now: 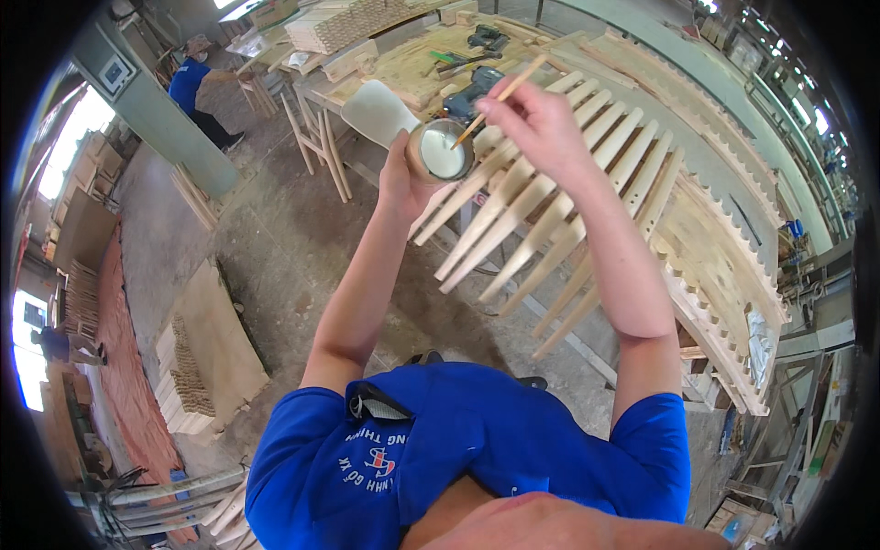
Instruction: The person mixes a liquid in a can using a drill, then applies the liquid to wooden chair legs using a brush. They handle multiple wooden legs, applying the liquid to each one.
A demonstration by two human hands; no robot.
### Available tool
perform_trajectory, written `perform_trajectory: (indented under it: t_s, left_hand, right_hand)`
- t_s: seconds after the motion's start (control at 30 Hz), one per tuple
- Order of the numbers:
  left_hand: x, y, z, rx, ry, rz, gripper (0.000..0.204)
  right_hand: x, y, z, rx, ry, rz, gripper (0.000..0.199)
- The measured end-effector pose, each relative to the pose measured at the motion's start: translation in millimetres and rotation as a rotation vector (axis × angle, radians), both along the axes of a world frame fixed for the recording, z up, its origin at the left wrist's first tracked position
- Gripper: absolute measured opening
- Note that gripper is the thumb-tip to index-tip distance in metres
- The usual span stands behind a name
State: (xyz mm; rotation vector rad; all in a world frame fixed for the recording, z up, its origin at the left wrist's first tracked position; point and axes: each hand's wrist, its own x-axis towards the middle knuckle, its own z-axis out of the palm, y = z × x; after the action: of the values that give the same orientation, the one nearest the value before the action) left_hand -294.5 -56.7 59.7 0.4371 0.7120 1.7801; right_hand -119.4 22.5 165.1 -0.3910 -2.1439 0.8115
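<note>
Glue cup (441, 151): small, light, open-topped, liable to spill; left hand (403, 179) wraps its side, held above the slats (541, 211). Thin stick (500, 94): stiff, pinched in right hand (536, 124), tip dipped in cup

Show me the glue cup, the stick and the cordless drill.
glue cup (441, 151), head view, on the white glue inside it.
stick (502, 92), head view, on the shaft above the cup.
cordless drill (477, 87), head view, on its dark body on the bench.
</note>
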Motion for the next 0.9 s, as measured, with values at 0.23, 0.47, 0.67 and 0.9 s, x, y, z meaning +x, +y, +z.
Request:
perform_trajectory:
  t_s: [0.23, 0.47, 0.67, 0.9]
  left_hand:
    - [-36, -24, -14, 0.059, -0.006, -0.056, 0.050]
    - [-41, -33, -16, -0.001, -0.103, -0.094, 0.049]
    - [-47, -38, -21, -0.055, -0.068, -0.084, 0.049]
    - [-57, -26, -28, -0.028, -0.055, -0.071, 0.050]
  right_hand:
    - [-60, -21, -33, 0.014, -0.196, -0.038, 0.022]
    - [-61, -35, -25, -0.085, -0.087, -0.100, 0.020]
    - [-73, -28, -38, -0.391, 0.051, -0.057, 0.020]
    - [-83, -3, -59, -0.641, -0.006, -0.072, 0.022]
